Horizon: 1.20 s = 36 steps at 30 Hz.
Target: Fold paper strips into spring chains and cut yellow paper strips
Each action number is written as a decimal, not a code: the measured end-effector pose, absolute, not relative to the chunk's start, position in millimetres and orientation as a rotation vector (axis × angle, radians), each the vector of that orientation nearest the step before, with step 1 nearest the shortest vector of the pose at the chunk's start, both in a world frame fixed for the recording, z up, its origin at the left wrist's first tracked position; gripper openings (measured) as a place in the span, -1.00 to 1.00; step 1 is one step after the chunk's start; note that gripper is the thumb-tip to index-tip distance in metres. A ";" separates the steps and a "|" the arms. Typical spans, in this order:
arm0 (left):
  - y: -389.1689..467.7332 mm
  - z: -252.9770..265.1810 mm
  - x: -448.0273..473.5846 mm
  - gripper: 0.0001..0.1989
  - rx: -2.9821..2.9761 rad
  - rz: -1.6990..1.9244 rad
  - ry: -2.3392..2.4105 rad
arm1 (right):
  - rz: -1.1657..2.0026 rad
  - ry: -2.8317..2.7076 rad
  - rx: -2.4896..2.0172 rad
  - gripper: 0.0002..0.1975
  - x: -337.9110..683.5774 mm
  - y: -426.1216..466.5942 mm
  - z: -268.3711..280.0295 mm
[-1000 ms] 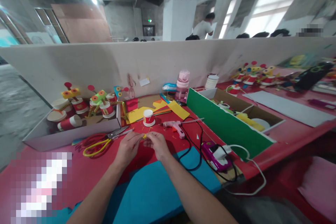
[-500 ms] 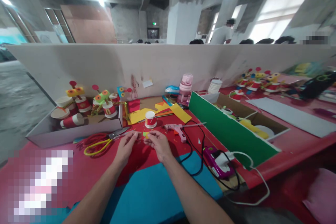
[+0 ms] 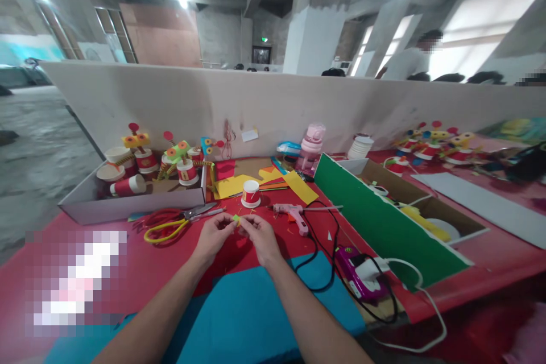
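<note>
Between my two hands is a small yellow-green piece of paper [image 3: 236, 219], pinched at its edges. My left hand [image 3: 216, 234] closes thumb and forefinger on its left side. My right hand [image 3: 259, 234] grips the right side with its fingertips, partly covering it. Just beyond them a red and white paper cup [image 3: 251, 193] stands on the red table cover. To the right of my right hand lies a pink glue gun [image 3: 292, 213] with a glue stick in its back. Yellow-handled scissors [image 3: 170, 227] rest left of my left hand.
A white box [image 3: 132, 207] of cup figures stands at left, a green-sided box [image 3: 384, 222] at right. Yellow paper strips [image 3: 239, 185] lie behind the cup. A purple power strip [image 3: 360, 281] with cables sits at front right. A low white partition [image 3: 264, 105] closes the back.
My left hand has moved right to meet my right hand and now pinches the paper piece too. The camera view has shifted slightly to the left.
</note>
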<state>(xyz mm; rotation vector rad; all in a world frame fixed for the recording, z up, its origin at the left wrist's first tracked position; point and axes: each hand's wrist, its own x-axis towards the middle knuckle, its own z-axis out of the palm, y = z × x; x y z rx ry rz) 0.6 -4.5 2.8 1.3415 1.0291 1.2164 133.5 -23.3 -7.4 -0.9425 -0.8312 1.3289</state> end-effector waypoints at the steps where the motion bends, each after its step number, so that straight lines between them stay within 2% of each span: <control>1: -4.6 3.3 0.5 -0.77 1.351 1.203 1.042 | 1.314 -0.862 -0.967 -0.72 135.2 -23.0 -7.1; 12: -1.0 -0.9 -3.0 -0.78 1.291 1.106 0.967 | 1.416 -0.856 -0.937 -0.72 137.8 -23.6 -9.6; 21: -5.2 -0.2 0.9 -0.73 1.184 1.057 0.892 | 1.182 -0.875 -1.027 -0.72 131.9 -22.6 -9.5; 27: -2.1 -4.2 0.0 -0.73 1.097 1.098 0.919 | 1.165 -1.039 -1.037 -0.67 145.3 -26.3 -1.8; 29: 0.2 -6.1 -0.5 -0.73 1.076 1.125 0.905 | 0.956 -1.156 -1.146 -0.66 170.5 -29.2 5.7; 33: 3.3 -8.0 -2.7 -0.74 1.029 1.154 0.866 | 0.214 -1.473 -1.660 -0.78 233.0 -35.3 19.0; 36: 5.2 -9.2 -4.7 -0.75 1.004 1.175 0.872 | 0.057 -1.583 -2.124 -0.79 261.0 -35.4 21.3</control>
